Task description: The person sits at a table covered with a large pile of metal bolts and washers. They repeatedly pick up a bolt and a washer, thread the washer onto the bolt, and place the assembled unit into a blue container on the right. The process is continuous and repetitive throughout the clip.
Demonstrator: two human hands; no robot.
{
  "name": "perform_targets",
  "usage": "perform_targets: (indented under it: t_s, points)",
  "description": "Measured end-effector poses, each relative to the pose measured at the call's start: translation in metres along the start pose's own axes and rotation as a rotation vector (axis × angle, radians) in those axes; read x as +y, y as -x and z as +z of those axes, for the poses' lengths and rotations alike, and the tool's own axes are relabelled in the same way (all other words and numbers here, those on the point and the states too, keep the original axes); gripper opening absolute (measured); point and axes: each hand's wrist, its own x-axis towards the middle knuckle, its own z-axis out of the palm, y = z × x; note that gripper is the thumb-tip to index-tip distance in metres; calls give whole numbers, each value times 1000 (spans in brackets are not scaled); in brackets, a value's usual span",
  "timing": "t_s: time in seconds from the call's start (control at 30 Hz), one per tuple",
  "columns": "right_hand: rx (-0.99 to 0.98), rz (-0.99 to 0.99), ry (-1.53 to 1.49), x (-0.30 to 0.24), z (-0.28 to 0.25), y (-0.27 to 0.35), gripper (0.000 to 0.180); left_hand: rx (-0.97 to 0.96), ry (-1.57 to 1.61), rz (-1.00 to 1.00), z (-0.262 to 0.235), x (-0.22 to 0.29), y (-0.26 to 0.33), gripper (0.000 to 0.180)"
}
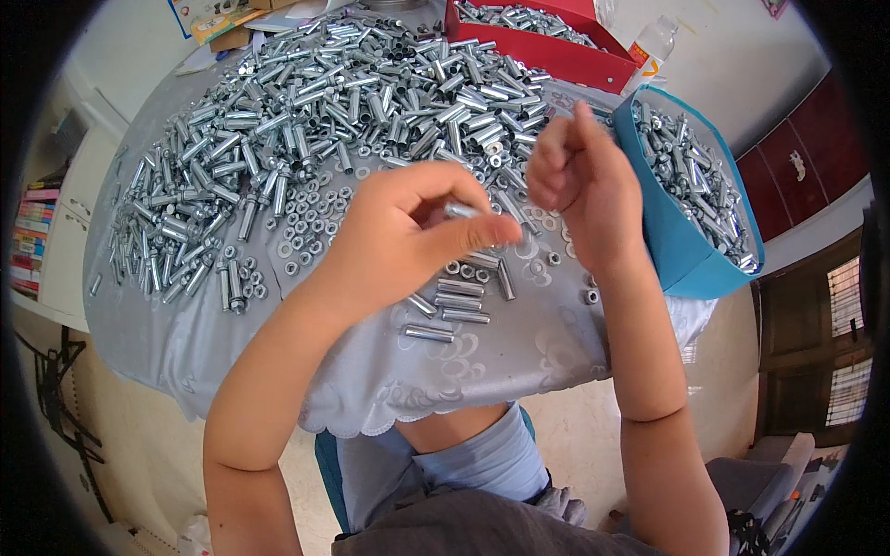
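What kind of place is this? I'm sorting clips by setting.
Probably a home used for piecework assembly: a cloth-covered table heaped with metal sleeves, a blue bin and red tray of more, beside bookshelves. The left hand pinches one sleeve.

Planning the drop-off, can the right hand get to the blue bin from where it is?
Probably yes: the right hand hangs just beside the blue bin, whose open top faces it, with nothing between.

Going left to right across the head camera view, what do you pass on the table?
Loose heap of metal sleeves → scattered nuts → left hand pinching a metal sleeve → right hand, fist closed → blue tub of sleeves.
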Motion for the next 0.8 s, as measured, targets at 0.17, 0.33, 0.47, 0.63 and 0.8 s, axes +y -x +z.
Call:
perform_targets:
  t_s: [0.17, 0.33, 0.47, 0.63, 0.8]
  points:
    - [9, -50, -196, -5, -17, -6, 40, -620, 365, -277, -3, 16, 8, 15]
    - [38, -70, -148, -7, -15, -5, 39, -739, 289, -227, -9, 18, 9, 17]
    - [58, -60, -173, -9, -10, -3, 35, 280, 1052, -49, -21, -10, -16, 26]
    - [84, -48, -219, -8, -14, -4, 34, 628, 1120, -140, -54, -17, -24, 38]
    - [56, -65, -249, -8, -18, -5, 34, 539, 980, -153, -53, -23, -19, 29]
